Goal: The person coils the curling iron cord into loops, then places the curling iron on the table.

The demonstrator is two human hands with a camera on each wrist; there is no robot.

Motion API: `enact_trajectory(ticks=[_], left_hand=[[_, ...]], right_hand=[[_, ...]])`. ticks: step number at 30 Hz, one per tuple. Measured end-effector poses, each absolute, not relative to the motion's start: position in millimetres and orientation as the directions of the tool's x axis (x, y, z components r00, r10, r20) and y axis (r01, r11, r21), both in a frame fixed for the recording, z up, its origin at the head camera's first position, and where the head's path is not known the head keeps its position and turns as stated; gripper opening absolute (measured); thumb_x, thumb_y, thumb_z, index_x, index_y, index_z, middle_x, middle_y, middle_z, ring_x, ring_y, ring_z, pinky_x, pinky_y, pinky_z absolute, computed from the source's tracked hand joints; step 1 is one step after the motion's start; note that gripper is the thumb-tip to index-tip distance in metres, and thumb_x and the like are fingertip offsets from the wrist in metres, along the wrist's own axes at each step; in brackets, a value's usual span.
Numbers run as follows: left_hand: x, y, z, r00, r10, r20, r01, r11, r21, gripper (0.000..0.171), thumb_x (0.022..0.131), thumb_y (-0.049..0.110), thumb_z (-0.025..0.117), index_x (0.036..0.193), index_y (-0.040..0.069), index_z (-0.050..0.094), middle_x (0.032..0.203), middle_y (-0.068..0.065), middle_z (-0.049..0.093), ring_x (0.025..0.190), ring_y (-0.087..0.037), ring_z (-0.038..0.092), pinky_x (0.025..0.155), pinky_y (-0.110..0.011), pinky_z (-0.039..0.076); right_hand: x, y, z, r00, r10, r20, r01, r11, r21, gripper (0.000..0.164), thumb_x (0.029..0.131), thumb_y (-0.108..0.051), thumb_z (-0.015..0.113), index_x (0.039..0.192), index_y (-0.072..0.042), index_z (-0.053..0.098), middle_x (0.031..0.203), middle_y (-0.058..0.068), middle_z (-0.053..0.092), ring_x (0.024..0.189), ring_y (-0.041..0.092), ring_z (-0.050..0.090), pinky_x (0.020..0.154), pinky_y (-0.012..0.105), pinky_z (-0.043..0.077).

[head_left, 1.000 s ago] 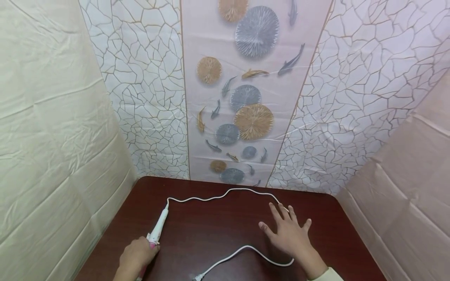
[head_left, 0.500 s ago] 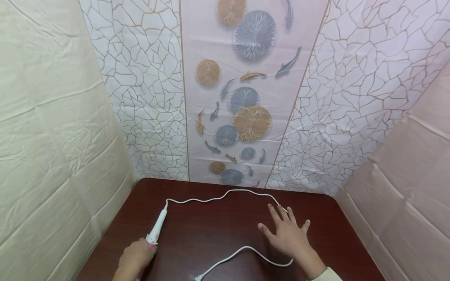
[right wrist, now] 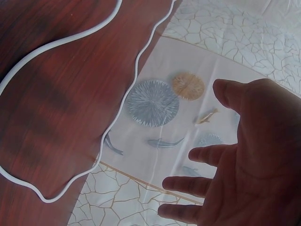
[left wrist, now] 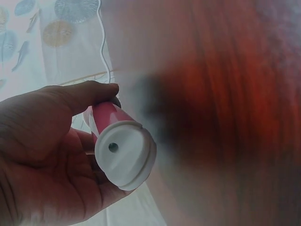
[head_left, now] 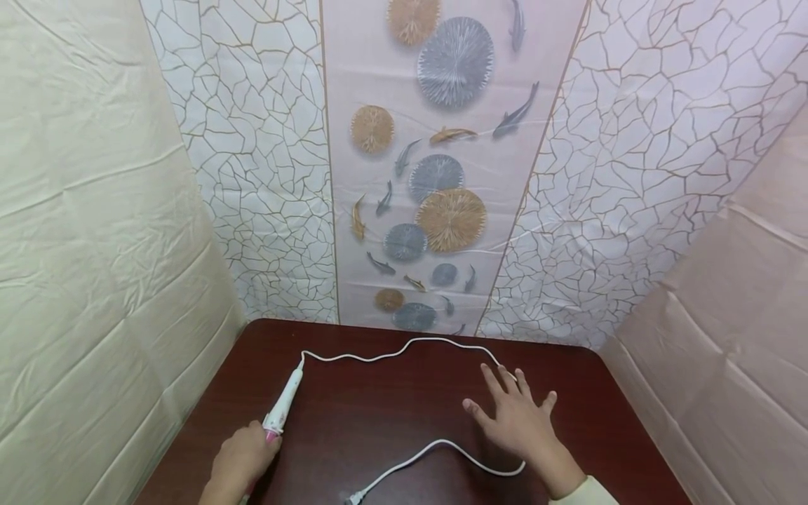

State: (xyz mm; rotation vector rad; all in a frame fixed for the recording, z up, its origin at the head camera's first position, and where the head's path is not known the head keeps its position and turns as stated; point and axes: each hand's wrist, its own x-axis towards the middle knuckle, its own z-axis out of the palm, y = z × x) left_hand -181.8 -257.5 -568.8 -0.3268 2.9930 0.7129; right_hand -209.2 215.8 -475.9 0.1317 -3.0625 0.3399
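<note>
My left hand (head_left: pixel 243 452) grips a white and pink corded wand, shaped like a curling iron (head_left: pixel 285 403), at the left of the table. Its slim white end points away from me, and the cord leaves from there. In the left wrist view, thumb and fingers wrap the pink part, behind a rounded white end cap (left wrist: pixel 123 153) with a small dark hole. My right hand (head_left: pixel 520 424) is spread palm down at the right, fingers apart, over part of the white cord (head_left: pixel 372 359). Between this hand's fingers (right wrist: pixel 188 186) nothing is held.
The cord curves along the far side of the dark red table (head_left: pixel 379 407), passes under the right hand in the head view, and loops back to a white plug (head_left: pixel 356 498) near the front edge. Cream fabric (head_left: pixel 113 280) hangs at the left, and a patterned cloth (head_left: pixel 410 175) stands behind.
The wand's far end and the cord bend beside it have shifted slightly away and to the right over the last half second. The right hand has stayed nearly still.
</note>
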Motion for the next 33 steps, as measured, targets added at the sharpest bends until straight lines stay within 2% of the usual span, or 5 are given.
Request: enact_trajectory(ticks=[8,15,20,27,33], left_hand=[[-184,-254,-562,-0.987,-0.159,0.021,-0.135,0.896,0.423,0.048,0.095,0.032,0.075,0.106,-0.013,0.063,0.088,-0.022,0.067,0.081,-0.047,0.069,0.071,-0.064,0.057],[-186,-249,-551,-0.98,-0.103,0.173,-0.029,0.922,0.387,0.046,0.092,0.028,0.081,0.099,-0.013,0.061,0.082,-0.022,0.065,0.074,-0.048,0.068,0.068,-0.064,0.056],[-189,-244,-537,-0.971,-0.078,0.228,0.013,0.928,0.373,0.045,0.093,0.028,0.083,0.097,-0.011,0.061,0.082,-0.022,0.065,0.073,-0.049,0.069,0.067,-0.064,0.056],[-194,-235,-518,-0.958,-0.055,0.28,0.054,0.928,0.369,0.042,0.094,0.029,0.085,0.096,-0.006,0.062,0.082,-0.018,0.064,0.073,-0.047,0.069,0.067,-0.063,0.057],[-197,-227,-506,-0.944,-0.021,0.33,0.102,0.93,0.352,0.04,0.094,0.029,0.087,0.094,-0.002,0.061,0.077,-0.013,0.06,0.067,-0.039,0.065,0.064,-0.059,0.055]], right_hand=[[-209,217,-477,-0.994,-0.081,0.067,-0.094,0.972,-0.215,0.094,0.102,-0.083,0.05,0.174,-0.024,0.035,0.179,0.018,0.037,0.167,0.053,0.025,0.113,0.098,0.004],[-211,218,-477,-0.994,-0.082,0.066,-0.094,0.972,-0.217,0.092,0.102,-0.079,0.055,0.174,-0.024,0.036,0.178,0.018,0.038,0.166,0.054,0.025,0.113,0.098,0.004],[-214,219,-476,-0.994,-0.083,0.069,-0.096,0.972,-0.212,0.092,0.102,-0.077,0.056,0.174,-0.023,0.036,0.177,0.019,0.04,0.165,0.055,0.027,0.112,0.099,0.005],[-217,223,-478,-0.994,-0.084,0.069,-0.097,0.972,-0.214,0.091,0.103,-0.073,0.06,0.174,-0.021,0.037,0.176,0.02,0.04,0.165,0.055,0.028,0.111,0.099,0.005],[-218,226,-481,-0.994,-0.085,0.061,-0.096,0.973,-0.212,0.091,0.102,-0.073,0.061,0.174,-0.021,0.037,0.176,0.02,0.04,0.164,0.056,0.029,0.11,0.1,0.007]])
